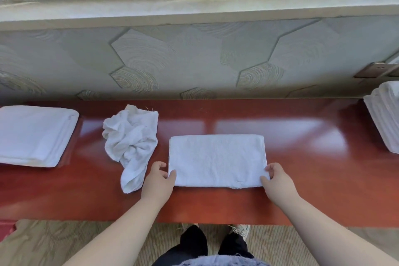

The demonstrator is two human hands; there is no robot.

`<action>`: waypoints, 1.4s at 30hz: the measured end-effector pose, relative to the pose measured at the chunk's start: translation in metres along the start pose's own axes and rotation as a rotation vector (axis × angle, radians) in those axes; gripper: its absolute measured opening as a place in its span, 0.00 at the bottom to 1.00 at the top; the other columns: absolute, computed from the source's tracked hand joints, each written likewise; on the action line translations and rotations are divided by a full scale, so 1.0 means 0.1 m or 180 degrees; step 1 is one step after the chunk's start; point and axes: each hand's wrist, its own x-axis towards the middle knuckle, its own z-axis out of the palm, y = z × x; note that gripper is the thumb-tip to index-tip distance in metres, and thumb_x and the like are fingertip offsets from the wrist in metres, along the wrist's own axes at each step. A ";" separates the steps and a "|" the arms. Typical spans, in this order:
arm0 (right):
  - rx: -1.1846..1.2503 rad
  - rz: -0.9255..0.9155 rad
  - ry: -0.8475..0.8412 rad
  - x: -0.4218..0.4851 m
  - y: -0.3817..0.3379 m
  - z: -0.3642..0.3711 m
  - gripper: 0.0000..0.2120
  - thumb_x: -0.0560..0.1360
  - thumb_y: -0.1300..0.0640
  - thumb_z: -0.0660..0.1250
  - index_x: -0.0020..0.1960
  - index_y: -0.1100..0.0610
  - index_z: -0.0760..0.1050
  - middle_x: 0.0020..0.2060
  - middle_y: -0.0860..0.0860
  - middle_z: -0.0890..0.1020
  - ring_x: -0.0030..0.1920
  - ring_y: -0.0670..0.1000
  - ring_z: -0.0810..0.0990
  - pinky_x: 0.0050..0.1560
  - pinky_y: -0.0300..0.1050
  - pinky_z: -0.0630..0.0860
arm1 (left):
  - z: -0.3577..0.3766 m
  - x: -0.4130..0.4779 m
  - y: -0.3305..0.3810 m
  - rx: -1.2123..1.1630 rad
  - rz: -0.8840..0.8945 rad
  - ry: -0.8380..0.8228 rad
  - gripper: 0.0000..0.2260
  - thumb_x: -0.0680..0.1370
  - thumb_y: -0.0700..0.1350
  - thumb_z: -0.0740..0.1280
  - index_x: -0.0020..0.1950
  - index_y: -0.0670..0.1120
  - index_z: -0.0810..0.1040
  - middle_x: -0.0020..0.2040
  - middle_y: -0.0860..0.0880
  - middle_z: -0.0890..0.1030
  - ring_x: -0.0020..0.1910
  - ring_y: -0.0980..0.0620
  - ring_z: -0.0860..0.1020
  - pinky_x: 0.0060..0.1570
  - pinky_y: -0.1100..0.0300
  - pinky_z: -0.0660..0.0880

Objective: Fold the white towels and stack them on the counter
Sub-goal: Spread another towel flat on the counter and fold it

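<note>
A white towel [217,158], folded into a flat rectangle, lies on the red-brown counter [302,140] in front of me. My left hand [158,181] pinches its near left corner, thumb on top. My right hand [277,181] pinches its near right corner the same way. A crumpled white towel [131,142] lies just left of the folded one, its tail reaching down beside my left hand. A stack of folded white towels [36,134] sits at the far left. Another stack of folded towels [386,114] stands at the right edge, partly cut off.
A patterned grey wall [194,60] rises behind the counter, with a window ledge above and a wall socket [373,69] at the right. The counter's front edge runs just below my wrists; my legs and shoes [239,231] show beneath it on a carpeted floor.
</note>
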 end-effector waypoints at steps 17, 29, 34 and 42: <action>0.0010 0.0244 0.0354 1.08 -0.61 -0.13 0.10 0.80 0.50 0.66 0.54 0.56 0.78 0.48 0.56 0.85 0.46 0.58 0.79 0.47 0.48 0.75 | 0.01 1.11 0.62 -0.1280 -0.0708 0.0501 0.04 0.79 0.44 0.69 0.48 0.46 0.83 0.37 0.51 0.80 0.37 0.49 0.77 0.36 0.62 0.72; -0.1272 -0.0235 -0.0014 1.13 -0.82 -0.14 0.11 0.80 0.51 0.64 0.62 0.50 0.73 0.60 0.54 0.72 0.51 0.59 0.76 0.46 0.47 0.71 | -0.14 1.13 0.78 0.1149 0.0407 -0.0284 0.09 0.81 0.49 0.68 0.60 0.49 0.77 0.58 0.46 0.73 0.52 0.45 0.77 0.56 0.50 0.77; -0.0144 0.0058 0.0051 1.06 -0.81 -0.23 0.07 0.80 0.53 0.64 0.55 0.55 0.70 0.47 0.53 0.79 0.40 0.54 0.76 0.37 0.46 0.71 | -0.19 1.12 0.78 -0.0095 0.0100 -0.0321 0.06 0.81 0.48 0.67 0.53 0.46 0.76 0.45 0.49 0.77 0.41 0.51 0.75 0.37 0.59 0.71; 0.0417 0.0211 -0.0531 0.88 -0.70 -0.23 0.14 0.78 0.47 0.69 0.60 0.52 0.79 0.50 0.46 0.84 0.49 0.50 0.82 0.44 0.47 0.78 | -0.16 1.11 0.66 -0.0724 0.0079 -0.0751 0.06 0.82 0.46 0.68 0.57 0.48 0.81 0.52 0.51 0.85 0.54 0.49 0.83 0.57 0.51 0.80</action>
